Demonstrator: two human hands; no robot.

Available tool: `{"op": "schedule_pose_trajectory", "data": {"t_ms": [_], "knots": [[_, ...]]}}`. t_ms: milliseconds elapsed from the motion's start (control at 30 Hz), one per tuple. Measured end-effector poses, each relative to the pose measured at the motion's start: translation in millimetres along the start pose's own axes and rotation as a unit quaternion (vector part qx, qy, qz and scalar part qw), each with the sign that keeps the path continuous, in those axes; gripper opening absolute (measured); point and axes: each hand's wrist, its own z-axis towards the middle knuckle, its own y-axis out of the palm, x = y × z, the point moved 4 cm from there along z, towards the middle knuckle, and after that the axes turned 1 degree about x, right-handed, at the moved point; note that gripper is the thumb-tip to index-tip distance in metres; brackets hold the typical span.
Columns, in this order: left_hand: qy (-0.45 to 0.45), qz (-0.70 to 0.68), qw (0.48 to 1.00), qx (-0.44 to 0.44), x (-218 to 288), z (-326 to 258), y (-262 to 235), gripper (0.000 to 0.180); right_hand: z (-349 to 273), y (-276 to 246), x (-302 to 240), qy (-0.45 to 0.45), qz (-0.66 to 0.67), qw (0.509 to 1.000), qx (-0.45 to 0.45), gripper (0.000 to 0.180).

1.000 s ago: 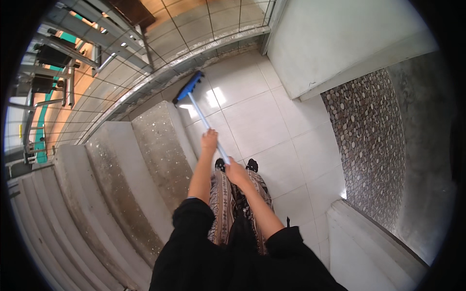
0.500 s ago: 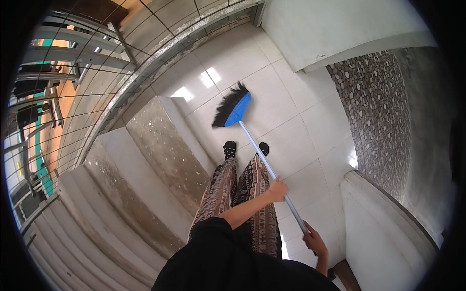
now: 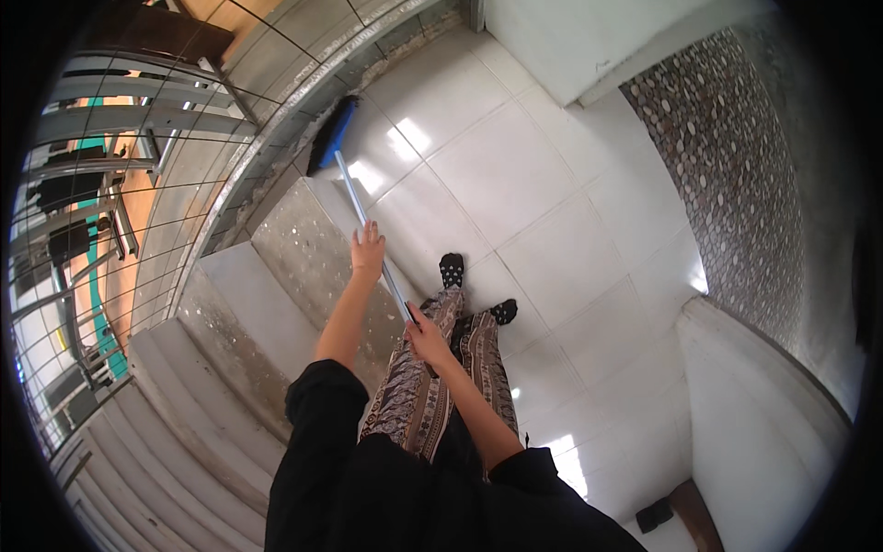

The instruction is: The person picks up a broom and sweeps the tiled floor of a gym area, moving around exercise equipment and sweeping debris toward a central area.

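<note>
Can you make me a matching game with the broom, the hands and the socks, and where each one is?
Things:
1. broom head
2. left hand
3. right hand
4. black socks

Places or states:
A. gripping the lower end of the handle, close to the patterned trousers
B. on the white tiled floor, beside the top step
C. far out on the floor, next to the wire railing
D. higher up on the pale handle

Pairs: 1-C, 2-D, 3-A, 4-B

Black sleeves (image 3: 317, 432), patterned trousers (image 3: 441, 368), dotted socks (image 3: 452, 270)
</note>
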Motion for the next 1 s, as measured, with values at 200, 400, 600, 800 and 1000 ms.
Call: {"op": "schedule_pose_trajectory", "data": {"t_ms": [200,400,600,800,1000], "knots": [[0.128,-0.008,0.991,-0.042,161.4,-79.6,51.4,0.041,-122.4,-104.5,90.8,0.062,0.001,0.994,0.088,0.048],[0.381,-0.207,0.896,-0.090,319.8,-177.5,-31.4,0.033,-314.7,-211.2,58.1,0.151,-0.232,0.942,0.188,0.041],[0.279,-0.475,0.832,0.064,278.4,-189.0,-126.8,0.027,-353.4,-218.7,-48.1,0.085,-0.447,0.874,0.172,0.038],[0.145,-0.422,0.878,0.171,203.8,-112.4,-42.3,0.032,-223.2,-179.4,-45.4,0.019,-0.555,0.823,0.115,0.035],[0.294,-0.429,0.848,0.099,334.2,-137.4,-77.9,0.031,-326.0,-206.4,-59.1,0.126,-0.641,0.718,0.241,0.033]]}}
